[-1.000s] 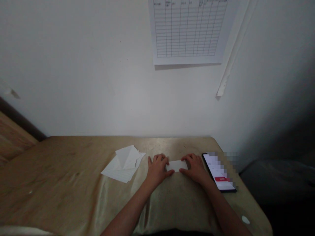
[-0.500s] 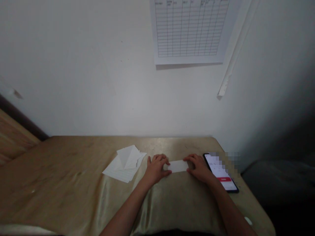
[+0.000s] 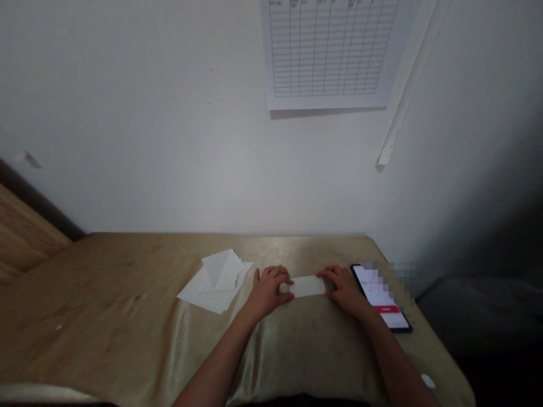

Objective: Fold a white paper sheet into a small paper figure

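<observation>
A small folded strip of white paper [image 3: 307,286] lies flat on the tan cloth-covered table [image 3: 127,305]. My left hand [image 3: 268,291] rests on the strip's left end with its fingers curled and pressing down. At the right end, my right hand [image 3: 344,289] presses the paper the same way, fingers bent. Both hands pin the strip between them against the table.
A loose stack of white paper sheets [image 3: 215,281] lies left of my left hand. A phone [image 3: 384,303] with a lit screen lies right of my right hand. A printed grid chart [image 3: 328,51] hangs on the white wall. A small white object [image 3: 427,381] sits near the table's right edge.
My hands have slid slightly apart along the strip, so more of the paper shows between them. The view has shifted a little.
</observation>
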Available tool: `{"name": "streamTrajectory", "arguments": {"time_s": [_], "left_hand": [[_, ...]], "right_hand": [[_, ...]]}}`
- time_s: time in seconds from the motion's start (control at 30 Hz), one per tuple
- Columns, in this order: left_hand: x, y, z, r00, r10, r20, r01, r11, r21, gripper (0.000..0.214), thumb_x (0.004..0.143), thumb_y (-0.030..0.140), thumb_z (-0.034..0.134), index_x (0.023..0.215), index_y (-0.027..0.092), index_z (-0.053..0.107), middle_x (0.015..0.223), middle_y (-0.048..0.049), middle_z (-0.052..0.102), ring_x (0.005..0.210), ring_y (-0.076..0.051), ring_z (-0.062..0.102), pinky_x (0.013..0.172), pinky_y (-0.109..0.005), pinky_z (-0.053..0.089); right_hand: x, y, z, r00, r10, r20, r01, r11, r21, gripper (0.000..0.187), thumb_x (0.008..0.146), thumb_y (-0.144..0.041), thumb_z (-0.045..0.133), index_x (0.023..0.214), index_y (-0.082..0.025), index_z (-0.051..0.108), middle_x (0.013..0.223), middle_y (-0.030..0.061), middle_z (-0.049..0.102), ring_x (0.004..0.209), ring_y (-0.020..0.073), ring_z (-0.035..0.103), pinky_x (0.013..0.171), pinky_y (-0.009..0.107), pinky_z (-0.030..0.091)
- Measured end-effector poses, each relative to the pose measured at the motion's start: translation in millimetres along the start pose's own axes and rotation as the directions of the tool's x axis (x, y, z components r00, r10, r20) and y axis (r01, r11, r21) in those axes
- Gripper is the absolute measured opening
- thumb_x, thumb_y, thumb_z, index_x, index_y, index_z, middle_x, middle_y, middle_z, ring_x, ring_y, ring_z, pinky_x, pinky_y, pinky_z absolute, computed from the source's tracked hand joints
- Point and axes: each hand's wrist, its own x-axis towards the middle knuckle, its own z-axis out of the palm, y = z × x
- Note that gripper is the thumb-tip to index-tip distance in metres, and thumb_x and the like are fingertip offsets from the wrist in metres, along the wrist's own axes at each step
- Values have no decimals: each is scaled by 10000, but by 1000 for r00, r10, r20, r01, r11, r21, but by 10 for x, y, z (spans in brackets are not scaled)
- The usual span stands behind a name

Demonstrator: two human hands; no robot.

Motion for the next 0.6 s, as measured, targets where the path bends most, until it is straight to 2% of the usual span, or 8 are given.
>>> {"name": "streamTrajectory", "arguments": {"time_s": [0.13, 0.27, 0.4, 0.6], "left_hand": [[-30, 90, 39, 1000, -7, -23, 7, 1000, 16, 307, 804, 401, 770, 1090, 323, 689, 1366, -27, 606, 1362, -321, 452, 1168, -747, 112], [-41, 266, 158, 989, -102, -110, 110, 991, 74, 363, 801, 459, 748, 1095, 277, 639, 1358, -73, 569, 1360, -345, 432, 1173, -766, 61], [-25, 384, 264, 976, -153, -152, 168, 982, 87, 459, 775, 555, 741, 1100, 259, 608, 1323, -98, 557, 1344, -367, 430, 1169, -781, 54], [-14, 401, 317, 966, -142, -214, 166, 981, 98, 567, 766, 700, 688, 1113, 259, 607, 1298, -112, 566, 1332, -380, 423, 1167, -787, 28]], "right_hand": [[-52, -89, -13, 999, -3, -39, 2, 1000, -15, 530, 766, -174, 597, 1277, -299, 655, 1346, 49, 563, 1297, 251, 468, 1155, 418, 293], [-77, -195, -12, 996, -7, -90, 0, 997, -72, 429, 815, -338, 670, 1241, -292, 661, 1311, 67, 569, 1299, 279, 469, 1176, 458, 247], [-56, -253, 11, 994, 27, -106, -37, 995, -97, 453, 781, -435, 741, 1202, -289, 662, 1272, 70, 580, 1283, 297, 476, 1162, 458, 256], [-20, -265, 53, 991, 30, -131, -43, 994, -96, 505, 754, -531, 767, 1177, -281, 649, 1256, 75, 586, 1259, 302, 493, 1163, 461, 239]]}}
